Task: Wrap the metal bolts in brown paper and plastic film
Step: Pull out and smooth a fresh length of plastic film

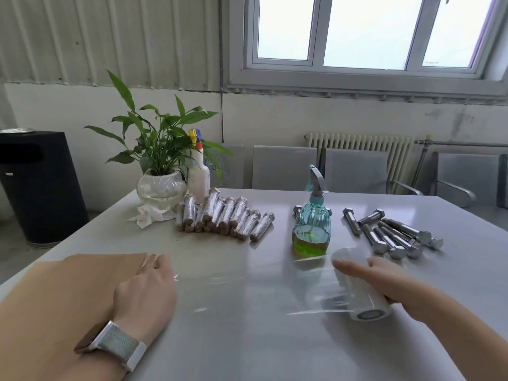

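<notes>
Left hand [147, 287] curled, pinning the clear film's loose end by the tan brown paper sheets [74, 287] at 8 o'clock. Right hand [384, 281] wrapped round the translucent plastic film roll [354, 287], probably stretching a sheet flat. Bare grey metal bolts [395, 235] waiting at 2 o'clock.
</notes>
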`<state>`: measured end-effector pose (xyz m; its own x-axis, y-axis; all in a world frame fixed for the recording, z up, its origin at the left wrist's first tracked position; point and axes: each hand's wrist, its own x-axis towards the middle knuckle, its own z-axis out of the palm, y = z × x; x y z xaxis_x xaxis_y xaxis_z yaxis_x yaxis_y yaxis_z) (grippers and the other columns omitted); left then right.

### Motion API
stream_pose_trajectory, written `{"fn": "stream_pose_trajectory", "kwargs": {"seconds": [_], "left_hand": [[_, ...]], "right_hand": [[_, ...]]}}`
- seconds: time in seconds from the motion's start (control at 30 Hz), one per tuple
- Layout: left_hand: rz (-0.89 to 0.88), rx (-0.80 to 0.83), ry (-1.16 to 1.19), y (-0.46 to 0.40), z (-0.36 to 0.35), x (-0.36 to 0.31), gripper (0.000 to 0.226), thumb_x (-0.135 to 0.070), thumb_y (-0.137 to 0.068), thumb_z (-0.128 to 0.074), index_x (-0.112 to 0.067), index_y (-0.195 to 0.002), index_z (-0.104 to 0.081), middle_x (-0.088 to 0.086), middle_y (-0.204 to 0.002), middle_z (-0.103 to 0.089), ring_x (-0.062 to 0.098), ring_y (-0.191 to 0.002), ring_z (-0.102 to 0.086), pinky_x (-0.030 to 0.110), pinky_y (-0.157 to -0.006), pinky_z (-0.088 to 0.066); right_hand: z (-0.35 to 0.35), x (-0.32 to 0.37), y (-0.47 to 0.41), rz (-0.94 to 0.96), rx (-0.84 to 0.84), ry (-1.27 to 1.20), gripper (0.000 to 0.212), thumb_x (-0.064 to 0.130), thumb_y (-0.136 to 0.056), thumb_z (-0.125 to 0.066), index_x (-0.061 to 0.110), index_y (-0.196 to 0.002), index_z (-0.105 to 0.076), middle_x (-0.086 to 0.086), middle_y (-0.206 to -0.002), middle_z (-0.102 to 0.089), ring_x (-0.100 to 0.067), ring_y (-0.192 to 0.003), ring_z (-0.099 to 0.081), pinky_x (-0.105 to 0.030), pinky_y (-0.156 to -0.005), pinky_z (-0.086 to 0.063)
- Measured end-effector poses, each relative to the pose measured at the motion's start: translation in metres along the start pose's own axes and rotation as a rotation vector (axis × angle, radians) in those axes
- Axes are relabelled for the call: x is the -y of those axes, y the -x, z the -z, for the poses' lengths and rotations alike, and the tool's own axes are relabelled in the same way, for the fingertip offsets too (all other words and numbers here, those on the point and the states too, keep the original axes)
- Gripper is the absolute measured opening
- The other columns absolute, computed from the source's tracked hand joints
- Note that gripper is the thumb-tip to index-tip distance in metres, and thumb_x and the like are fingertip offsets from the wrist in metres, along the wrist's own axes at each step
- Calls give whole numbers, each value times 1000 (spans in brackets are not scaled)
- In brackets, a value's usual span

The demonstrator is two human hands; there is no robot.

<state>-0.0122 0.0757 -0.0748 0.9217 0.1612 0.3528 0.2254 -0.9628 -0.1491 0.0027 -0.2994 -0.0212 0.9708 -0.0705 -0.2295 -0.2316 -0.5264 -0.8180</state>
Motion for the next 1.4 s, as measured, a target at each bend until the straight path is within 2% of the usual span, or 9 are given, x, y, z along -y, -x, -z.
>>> {"fn": "stream_pose_trajectory", "kwargs": {"seconds": [0.13, 0.23, 0.37, 0.57, 0.63, 0.77, 0.93, 1.2, 1.4], "left_hand": [[18, -13, 60, 4, 4, -5, 11, -24, -100, -35, -21, -109, -41, -3, -106, -63, 17, -88, -71, 30, -56, -34], [-5, -97, 169, 8, 7, -7, 13, -4, -83, -61, -8, -94, -55, 12, -81, -63, 32, -56, -67, 29, -44, -36], [-26, -143, 236, 10, 8, -5, 24, 4, -71, -66, -11, -88, -59, 9, -73, -53, 32, -51, -59, 27, -43, -31], [-128, -285, 250, 5, 2, -6, 11, -9, -69, -51, -17, -66, -58, 5, -63, -49, 32, -56, -56, 31, -52, -34], [-137, -309, 263, 4, 0, -6, 18, -14, -72, -44, -19, -64, -60, 3, -63, -53, 30, -61, -60, 32, -55, -37], [-193, -362, 247, 2, -1, -8, 28, -23, -70, -35, -20, -60, -61, 0, -60, -56, 27, -57, -60, 33, -56, -36], [-182, -334, 266, 3, -4, -8, 30, -21, -72, -35, -21, -62, -63, -2, -62, -56, 28, -61, -61, 32, -56, -35], [-137, -216, 311, 5, -3, -6, 19, -13, -72, -51, -19, -74, -69, 0, -72, -60, 31, -72, -63, 35, -58, -43], [-4, -97, 544, -3, -10, -1, 18, -19, -96, -54, -21, -100, -71, 0, -98, -62, 27, -99, -61, 39, -78, -41]], "right_hand": [[10, 0, 2, 15, 40, -10, 77, 64, -47, -79, 13, -104, -66, -9, -86, -76, -22, -78, -75, -40, -79, -60], [13, 3, -3, 23, 7, 9, 84, 64, -45, -81, 12, -108, -62, -12, -94, -74, -25, -84, -74, -43, -80, -60], [11, -2, -7, 27, -87, 111, 97, 86, -45, -69, 9, -104, -63, -11, -99, -71, -26, -91, -68, -39, -84, -55], [20, -18, -33, -19, -180, 206, 80, 68, -92, -34, 7, -144, -42, -14, -146, -45, -30, -133, -42, -38, -109, -32], [26, -21, -40, -41, -164, 270, 76, 65, -95, -34, 6, -140, -46, -15, -140, -51, -30, -126, -49, -38, -105, -37], [36, -26, -42, -67, -195, 494, 77, 74, -86, -37, 7, -115, -61, -8, -107, -62, -21, -90, -56, -30, -71, -40], [40, -33, -48, -77, -234, 620, 84, 80, -83, -27, 9, -112, -62, -7, -104, -58, -23, -93, -52, -30, -79, -37], [42, -33, -52, -73, -223, 686, 69, 79, -85, -22, 19, -76, -57, 1, -85, -59, -20, -87, -55, -31, -72, -37], [43, -35, -52, -33, -235, 678, 65, 79, -83, -25, 22, -71, -52, -3, -93, -58, -22, -89, -53, -31, -76, -36]]}}
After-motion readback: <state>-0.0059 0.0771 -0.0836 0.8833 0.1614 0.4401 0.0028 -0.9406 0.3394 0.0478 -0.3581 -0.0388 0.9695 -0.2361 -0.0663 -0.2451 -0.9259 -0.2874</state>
